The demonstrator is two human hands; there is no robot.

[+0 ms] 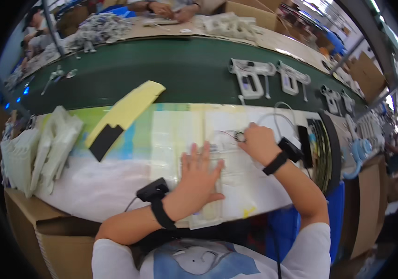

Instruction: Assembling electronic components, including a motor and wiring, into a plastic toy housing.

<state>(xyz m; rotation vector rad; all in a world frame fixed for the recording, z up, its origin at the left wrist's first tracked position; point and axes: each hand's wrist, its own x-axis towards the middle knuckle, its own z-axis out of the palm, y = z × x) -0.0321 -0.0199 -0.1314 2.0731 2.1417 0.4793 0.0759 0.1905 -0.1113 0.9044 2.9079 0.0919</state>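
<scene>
My left hand (198, 176) lies flat with its fingers spread. It rests over a pale, see-through plastic piece (203, 219) on the work surface; much of that piece is hidden under the palm. Just to the right, my right hand (260, 143) has its fingers closed on a small round dark part (239, 136). Thin wires (227, 133) run from this part toward the left. Behind the right hand, a whitish cable (283, 106) loops over the white sheet. Both wrists carry black straps with a small black box.
A yellow strip (136, 102) with a black end lies left of centre. Stacked translucent white housings (22, 151) stand at the far left, black strips (322, 149) at the right. On the green belt (161, 69) sit gun-shaped white housings (250, 76). Another person's hands (171, 11) work beyond it.
</scene>
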